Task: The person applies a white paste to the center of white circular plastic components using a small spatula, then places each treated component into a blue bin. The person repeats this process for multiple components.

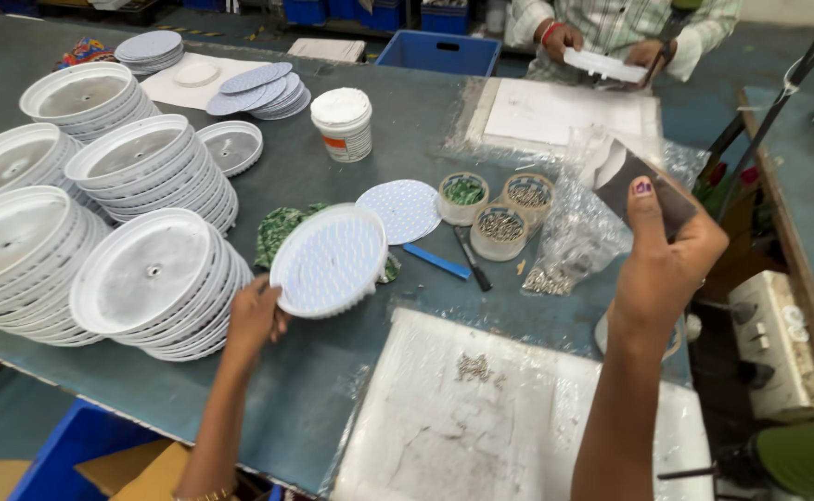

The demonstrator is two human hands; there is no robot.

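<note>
My left hand (254, 320) pinches the round white dotted plastic housing (329, 261) by its rim, tilted face-up, while my right hand (664, 255) grips a dark flat card (634, 181), thumb pressed on top.

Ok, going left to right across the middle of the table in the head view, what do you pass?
Stacks of white round housings → left hand holding a round dotted disc in its housing → loose dotted disc → three small tubs of parts → clear plastic bag → right hand holding a dark card.
</note>
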